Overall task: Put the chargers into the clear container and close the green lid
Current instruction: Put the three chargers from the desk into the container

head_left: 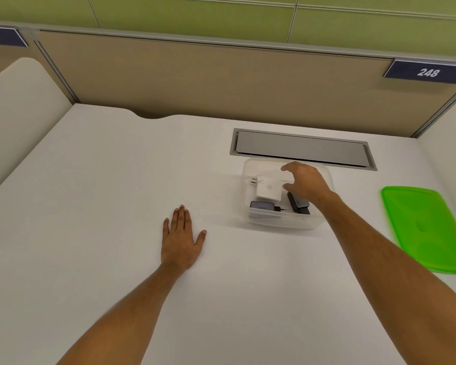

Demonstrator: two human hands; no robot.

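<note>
Left hand flat, released on desk; right hand open over clear container — three chargers inside, green lid not yet on.

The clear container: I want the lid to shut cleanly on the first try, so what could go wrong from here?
1. The white charger lies on top of the others in the clear container, prongs toward the wall; it might sit too high for the lid.
2. The green lid lies near the desk's right edge; a careless grab could push it off.
3. The right hand, above the container, could nudge the chargers when it withdraws.
</note>
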